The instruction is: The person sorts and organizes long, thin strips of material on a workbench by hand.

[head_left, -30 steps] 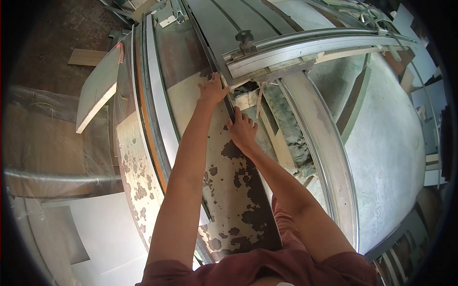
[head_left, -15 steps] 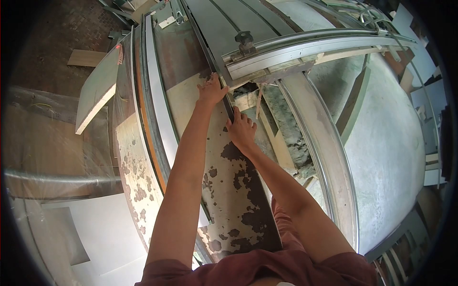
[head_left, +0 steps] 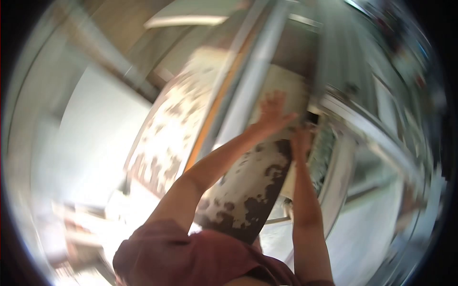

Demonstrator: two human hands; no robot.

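Note:
My left hand point(head_left: 274, 113) is over the worn cream-and-brown machine table point(head_left: 250, 190), fingers spread, with nothing in its grasp. Just to its right and nearer to me, my right hand point(head_left: 301, 142) sits at the table's right edge, by a dark gap. Motion smears its fingers, so I cannot tell whether they grip the edge. A dark strip point(head_left: 312, 71) runs along that edge, beyond both hands.
Left of the table, a pale rail point(head_left: 260, 64) and an orange strip point(head_left: 210, 119) run lengthwise. On the right are a grey grooved table point(head_left: 343, 62) and a metal crossbar point(head_left: 367, 121). A white sheet point(head_left: 95, 138) stands at far left.
The view has swung left and blurred, so the machine appears shifted right. My left hand has come off the dark strip and spread its fingers; my right hand stays near the edge.

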